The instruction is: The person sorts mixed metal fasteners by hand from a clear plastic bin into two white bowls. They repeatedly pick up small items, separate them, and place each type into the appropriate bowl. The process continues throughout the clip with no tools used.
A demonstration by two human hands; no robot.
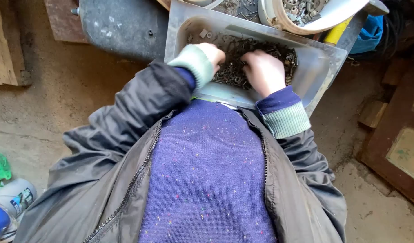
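Heap of dark screws (243, 60), lying in a grey tray (315, 67), directly under both hands: left hand (211, 54) and right hand (264, 72) equally near, fingers buried, grasp cannot be told.

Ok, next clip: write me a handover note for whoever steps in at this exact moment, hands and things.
Left hand: buried in the pile of dark screws, fingers hidden, grip unclear.
Right hand: palm down on the same pile, fingers dug in, grip unclear.
The screws lie in a grey metal tray in front of the person. A white bowl of metal bits sits behind it.
Nothing sorted out of the tray that shows; the whole pile is left.
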